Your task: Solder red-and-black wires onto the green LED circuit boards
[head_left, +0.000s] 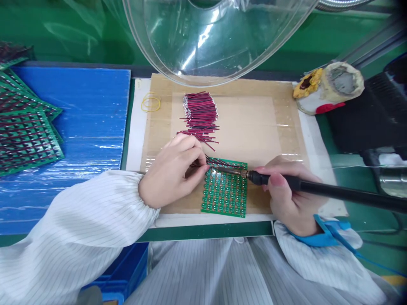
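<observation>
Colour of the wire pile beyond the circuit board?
The wire pile is red and black; the head view shows it.

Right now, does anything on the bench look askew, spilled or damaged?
The wire pile splays loosely at its near end, unlike the neater rows beyond. The stacked circuit boards at far left lie fanned, not squared. The yellow pad at upper right looks ragged, perhaps worn. No spill shows.

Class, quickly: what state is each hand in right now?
Left hand: closed, apparently pinching dark wires at the green circuit board.
Right hand: closed, holding the black-handled soldering iron.
</observation>
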### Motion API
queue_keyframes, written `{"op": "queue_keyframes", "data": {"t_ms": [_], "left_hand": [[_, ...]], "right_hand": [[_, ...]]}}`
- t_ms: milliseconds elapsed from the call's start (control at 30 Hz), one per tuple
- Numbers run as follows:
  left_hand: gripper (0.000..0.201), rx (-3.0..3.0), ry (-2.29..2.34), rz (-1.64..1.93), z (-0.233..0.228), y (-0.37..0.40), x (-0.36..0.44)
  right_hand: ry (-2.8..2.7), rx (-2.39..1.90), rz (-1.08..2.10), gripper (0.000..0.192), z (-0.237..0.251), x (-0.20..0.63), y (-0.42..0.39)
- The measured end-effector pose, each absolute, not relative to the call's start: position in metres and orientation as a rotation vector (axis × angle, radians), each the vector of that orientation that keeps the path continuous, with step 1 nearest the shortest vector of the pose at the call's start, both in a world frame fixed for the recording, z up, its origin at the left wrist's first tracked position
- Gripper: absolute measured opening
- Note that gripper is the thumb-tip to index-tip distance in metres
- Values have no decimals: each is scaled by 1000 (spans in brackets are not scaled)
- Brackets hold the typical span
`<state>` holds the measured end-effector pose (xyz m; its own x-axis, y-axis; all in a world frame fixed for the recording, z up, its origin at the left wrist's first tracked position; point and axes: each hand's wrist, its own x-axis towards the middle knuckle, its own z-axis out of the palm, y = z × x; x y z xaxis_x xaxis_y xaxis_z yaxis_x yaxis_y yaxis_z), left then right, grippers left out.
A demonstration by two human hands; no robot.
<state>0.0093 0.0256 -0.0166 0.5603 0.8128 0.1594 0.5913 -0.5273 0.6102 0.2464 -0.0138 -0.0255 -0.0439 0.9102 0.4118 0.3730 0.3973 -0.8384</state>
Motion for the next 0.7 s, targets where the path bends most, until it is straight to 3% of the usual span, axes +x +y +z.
{"op": "queue_keyframes", "data": {"t_ms": [433,700], "left_hand": [[10,2300,1098,595,-16,26,9],[10,2266,1108,567,-17,28,8]], "right_hand": [[-1596,-1119,659,10,-26,247,-13],[-1176,-1279,596,18,-24,251,-10]]}}
